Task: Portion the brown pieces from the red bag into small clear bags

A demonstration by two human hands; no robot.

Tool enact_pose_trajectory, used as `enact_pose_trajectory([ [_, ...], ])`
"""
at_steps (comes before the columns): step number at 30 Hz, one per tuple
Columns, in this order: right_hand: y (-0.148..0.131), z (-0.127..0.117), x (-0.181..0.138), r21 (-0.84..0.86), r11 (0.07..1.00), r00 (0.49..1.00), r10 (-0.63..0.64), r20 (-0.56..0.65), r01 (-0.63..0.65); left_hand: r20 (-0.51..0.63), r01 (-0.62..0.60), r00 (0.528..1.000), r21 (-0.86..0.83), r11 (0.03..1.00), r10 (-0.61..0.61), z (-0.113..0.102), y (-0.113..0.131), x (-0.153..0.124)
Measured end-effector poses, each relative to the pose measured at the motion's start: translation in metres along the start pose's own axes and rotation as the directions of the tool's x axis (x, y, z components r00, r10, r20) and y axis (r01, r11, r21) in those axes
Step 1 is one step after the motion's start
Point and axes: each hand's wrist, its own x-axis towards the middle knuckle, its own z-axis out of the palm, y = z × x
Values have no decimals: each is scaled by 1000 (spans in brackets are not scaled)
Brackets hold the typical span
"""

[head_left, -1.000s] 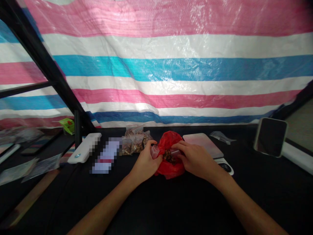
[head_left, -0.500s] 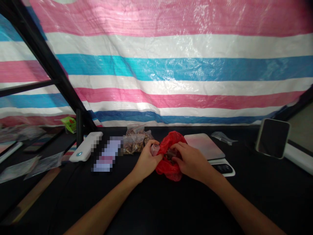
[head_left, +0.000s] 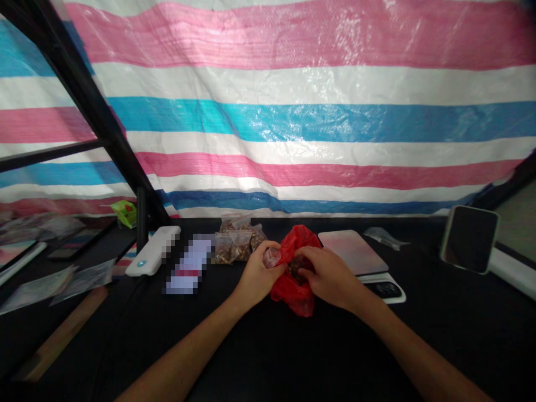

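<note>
Head view: red thin plastic bag sits at centre of black table, mouth open, brown pieces inside. Left hand is pinched on a small clear plastic pouch, held against the bag's 10 o'clock edge. Right hand has its fingertips down in the bag mouth; whether they are closed on any pieces cannot be told.

Step, as judged: drawing brown pieces from bag toward pouch. Moving pieces across would call for the pouch mouth held open and close to the bag rim, since both films are limp.

Surroundings, from the bag:
- 10 o'clock: cluster of filled clear pouches with brown contents.
- 2 o'clock: flat white digital scale, touching the right hand's far side.
- 9 o'clock: white oblong device.

Writing: none legible. Pixelated patch unreadable; scale display too small.
</note>
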Motion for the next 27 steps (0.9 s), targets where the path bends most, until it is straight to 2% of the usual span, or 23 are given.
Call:
enact_pose_trajectory([
  [2, 3, -2, 1, 11, 1000, 1000, 12, -4, -12, 60, -5, 998, -14, 1000, 6, 0, -1, 1],
  [4, 6, -3, 1, 76, 997, 1000, 24, -9, -23, 58, -42, 997, 24, 999, 40, -2, -3, 2],
  [7, 10, -4, 1, 214, 976, 999, 43, -10, -39, -72, -157, 982, 215, 964, 176, -9, -4, 4],
  [10, 10, -6, 2, 340, 940, 999, 36, -40, -20, -178, -177, 950, 367, 913, 256, -16, -3, 4],
  [12, 7, -7, 2, 426, 904, 997, 16, -76, 18, -156, -161, 957, 412, 897, 243, -18, -2, 3],
  [14, 2, -8, 2, 476, 877, 994, -10, -107, 60, -81, -178, 968, 440, 880, 236, -17, -2, 1],
  [16, -4, -8, 0, 454, 885, 990, -42, -136, 100, 5, -225, 968, 449, 865, 249, -14, -2, -3],
  [20, -13, -5, -3, 248, 938, 964, -203, -172, 242, 117, -290, 957, 448, 846, 267, -7, -3, -9],
  [23, -14, -3, -4, 112, 933, 927, -317, -201, 343, 136, -304, 953, 458, 835, 272, -6, -3, -10],
  [27, -14, -5, -5, 78, 930, 919, -338, -200, 359, 112, -261, 965, 530, 807, 238, -9, -2, -8],
])
